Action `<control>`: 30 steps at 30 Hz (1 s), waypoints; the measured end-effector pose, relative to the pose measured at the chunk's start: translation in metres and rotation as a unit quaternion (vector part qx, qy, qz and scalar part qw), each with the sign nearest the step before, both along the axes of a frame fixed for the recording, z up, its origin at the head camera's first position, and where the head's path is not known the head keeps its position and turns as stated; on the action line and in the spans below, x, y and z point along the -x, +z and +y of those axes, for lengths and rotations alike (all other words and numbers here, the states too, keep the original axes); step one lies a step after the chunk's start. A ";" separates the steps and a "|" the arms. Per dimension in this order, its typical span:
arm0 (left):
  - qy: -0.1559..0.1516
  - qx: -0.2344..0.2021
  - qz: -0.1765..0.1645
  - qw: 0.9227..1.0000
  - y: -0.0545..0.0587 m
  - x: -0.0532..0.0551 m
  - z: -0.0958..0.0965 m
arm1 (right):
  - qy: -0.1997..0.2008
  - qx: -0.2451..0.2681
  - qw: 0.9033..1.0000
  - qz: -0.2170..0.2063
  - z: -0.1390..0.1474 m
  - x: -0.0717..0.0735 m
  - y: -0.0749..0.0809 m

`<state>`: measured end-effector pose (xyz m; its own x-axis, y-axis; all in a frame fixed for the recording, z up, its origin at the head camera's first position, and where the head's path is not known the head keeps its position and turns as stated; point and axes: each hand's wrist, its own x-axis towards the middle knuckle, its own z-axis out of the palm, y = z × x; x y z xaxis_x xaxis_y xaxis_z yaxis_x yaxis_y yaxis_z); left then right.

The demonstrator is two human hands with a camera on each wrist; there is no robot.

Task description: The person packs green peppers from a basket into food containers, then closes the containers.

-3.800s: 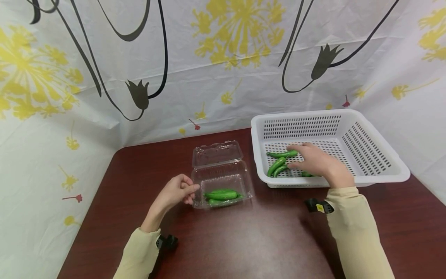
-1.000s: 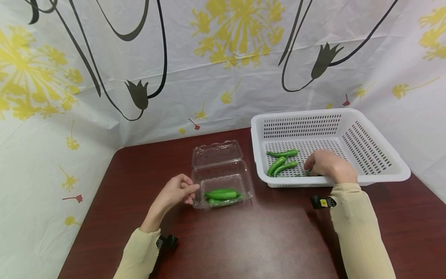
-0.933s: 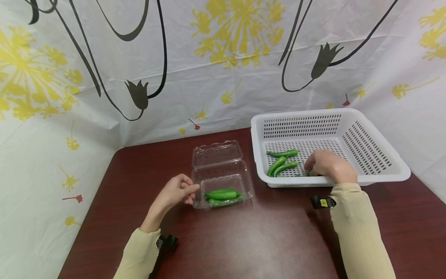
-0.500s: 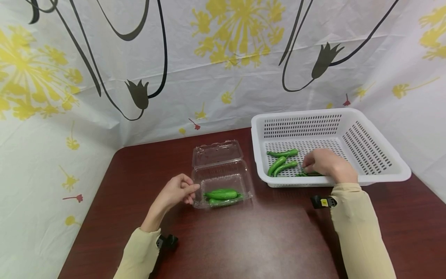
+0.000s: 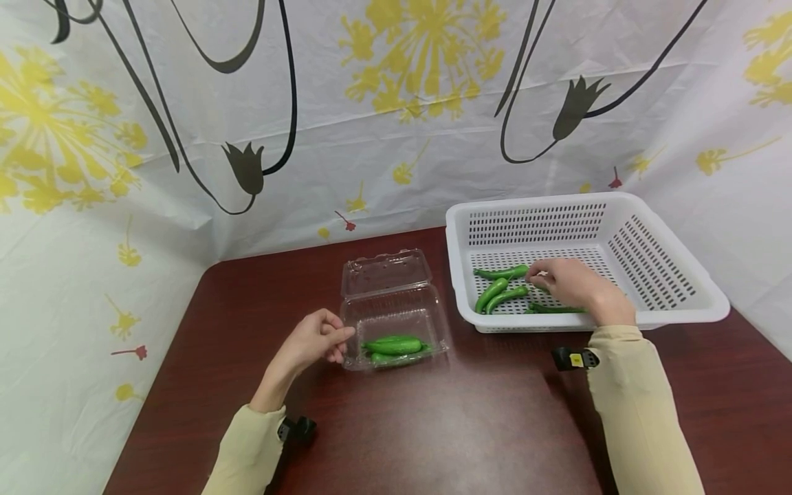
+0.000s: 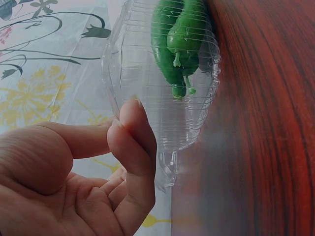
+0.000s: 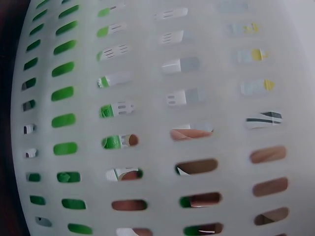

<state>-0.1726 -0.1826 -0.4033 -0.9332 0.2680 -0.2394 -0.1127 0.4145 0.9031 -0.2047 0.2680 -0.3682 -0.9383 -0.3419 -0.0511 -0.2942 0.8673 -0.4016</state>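
My left hand [image 5: 315,337] pinches the left edge of a clear plastic clamshell container [image 5: 396,317] between thumb and forefinger. The container's lid [image 5: 386,275] is folded back. Several green chili peppers [image 5: 396,345] lie along its near side; their stems show in the left wrist view. On the right, my right hand [image 5: 572,283] is inside a white perforated basket [image 5: 674,317] with curled fingers, holding a green chili pepper [image 5: 542,289] that is mostly hidden. Another pepper [image 5: 557,309] lies below the hand by the front wall, and several more [image 5: 507,295] lie to its left.
The dark red wooden table [image 5: 433,426] carries the container and basket. A white patterned sheet [image 5: 371,137] hangs behind and at both sides. In the right wrist view, the slotted basket wall [image 7: 147,98] covers most of the hand and peppers.
Over the last half second my right hand has risen slightly and shifted left with its pepper, uncovering more of the one by the front wall. My left hand and the container stay put.
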 end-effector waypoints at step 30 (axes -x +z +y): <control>0.002 0.008 -0.004 1.000 0.001 0.001 -0.001 | -0.028 0.030 0.999 0.033 -0.008 0.000 0.009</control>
<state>-0.1738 -0.1835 -0.4027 -0.9327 0.2596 -0.2506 -0.1214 0.4283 0.8954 -0.2050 0.2605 -0.3594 -0.9566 -0.2899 0.0303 -0.2738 0.8578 -0.4350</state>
